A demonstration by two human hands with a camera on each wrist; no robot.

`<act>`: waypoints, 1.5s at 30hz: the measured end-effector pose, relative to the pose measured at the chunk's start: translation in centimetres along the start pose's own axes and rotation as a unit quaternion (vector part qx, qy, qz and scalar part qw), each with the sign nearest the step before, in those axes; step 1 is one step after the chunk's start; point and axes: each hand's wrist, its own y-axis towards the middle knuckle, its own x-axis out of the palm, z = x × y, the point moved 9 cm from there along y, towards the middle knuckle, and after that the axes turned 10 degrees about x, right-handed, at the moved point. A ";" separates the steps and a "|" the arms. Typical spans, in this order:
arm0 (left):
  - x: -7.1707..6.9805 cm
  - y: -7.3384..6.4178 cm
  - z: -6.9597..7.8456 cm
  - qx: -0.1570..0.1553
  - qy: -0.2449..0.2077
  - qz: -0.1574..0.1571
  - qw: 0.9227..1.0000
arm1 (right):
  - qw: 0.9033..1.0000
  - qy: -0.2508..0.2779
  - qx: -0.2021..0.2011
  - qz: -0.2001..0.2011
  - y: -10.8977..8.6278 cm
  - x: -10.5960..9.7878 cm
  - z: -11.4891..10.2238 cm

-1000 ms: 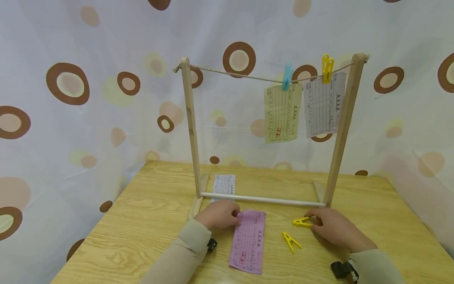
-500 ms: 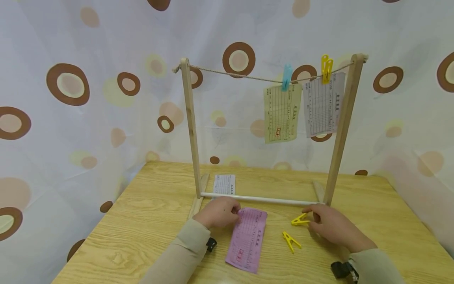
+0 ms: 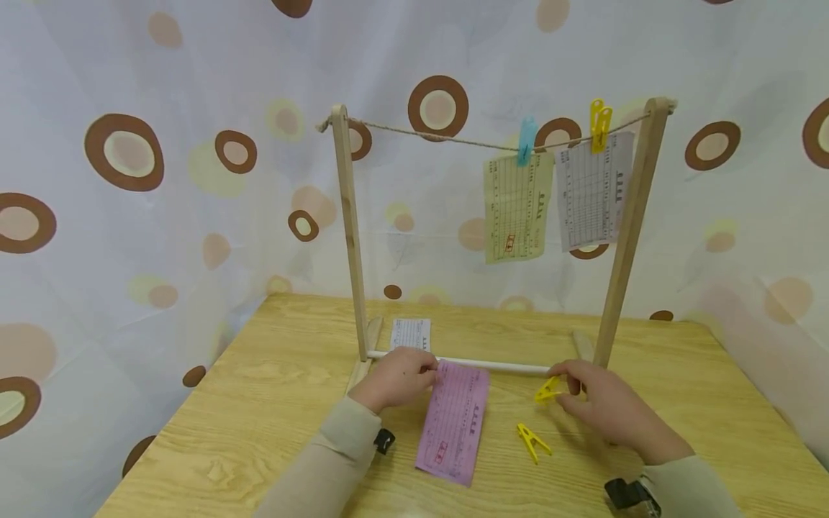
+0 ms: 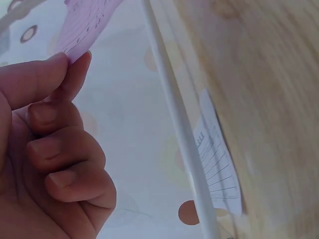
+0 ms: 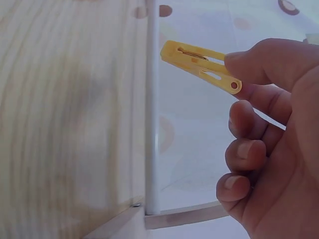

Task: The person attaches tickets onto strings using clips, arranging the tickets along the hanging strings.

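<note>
My left hand (image 3: 398, 378) pinches a pink printed slip (image 3: 455, 424) by its upper left corner, between thumb and index finger; the slip hangs tilted toward me. In the left wrist view the other fingers curl in beside the pinched corner of the pink slip (image 4: 87, 25). On the right, my right hand (image 3: 605, 403) holds a yellow clothespin (image 3: 547, 391) by its handle ends, thumb and index finger on either side. The right wrist view shows that yellow clothespin (image 5: 197, 62) pointing away from the fingertips. A second yellow clothespin (image 3: 532, 442) lies on the table between the hands.
A wooden frame (image 3: 350, 237) with a white crossbar (image 3: 499, 365) stands behind the hands. From its rope (image 3: 447, 138) hang a yellow-green slip (image 3: 517, 205) under a blue clothespin (image 3: 527, 142) and a white slip (image 3: 592, 194) under a yellow clothespin (image 3: 600, 128). Another white slip (image 3: 411, 333) lies behind the crossbar.
My left hand has risen slightly and drawn the pink slip up and away from me. The right hand has lifted its clothespin a little, and the clothespin has turned.
</note>
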 end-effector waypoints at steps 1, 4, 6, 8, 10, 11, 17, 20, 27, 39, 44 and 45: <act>-0.3 0.0 0.0 0.000 -0.002 0.005 1.000 | 1.000 -0.001 -0.003 0.004 0.0 -0.2 -0.3; -1.3 -0.1 0.0 0.002 -0.006 0.021 1.000 | 1.000 0.003 -0.010 0.011 -0.1 -0.9 -1.2; -1.9 -0.2 0.2 0.005 -0.009 0.033 0.999 | 1.000 0.010 -0.016 0.015 -0.1 -1.3 -1.8; -2.4 -0.3 0.3 0.005 -0.009 0.040 0.999 | 0.999 0.015 -0.025 0.021 -0.1 -1.7 -2.3; -2.9 -0.3 0.6 0.005 -0.007 0.049 0.999 | 0.999 0.017 -0.039 0.033 -0.1 -2.2 -2.9; -3.1 -0.3 0.7 0.004 -0.009 0.053 0.999 | 0.998 0.017 -0.043 0.037 -0.1 -2.5 -3.3; -4.7 -0.1 1.6 0.022 -0.003 0.084 0.996 | 0.997 -0.011 -0.058 0.051 0.2 -4.9 -5.4; -5.7 0.0 2.1 0.038 0.013 0.101 0.994 | 0.995 -0.033 -0.070 0.058 0.4 -6.3 -6.8; -8.1 0.1 3.1 0.045 0.044 0.112 0.992 | 0.982 -0.094 -0.120 0.112 0.6 -9.7 -10.3; -13.3 0.6 5.8 0.083 0.101 0.171 0.977 | 0.958 -0.144 -0.180 0.172 0.8 -14.5 -16.0; -15.7 0.8 6.6 0.079 0.117 0.188 0.972 | 0.952 -0.147 -0.195 0.187 1.5 -16.5 -18.0; -16.1 0.9 6.6 0.077 0.121 0.189 0.971 | 0.951 -0.146 -0.199 0.188 1.6 -16.8 -18.4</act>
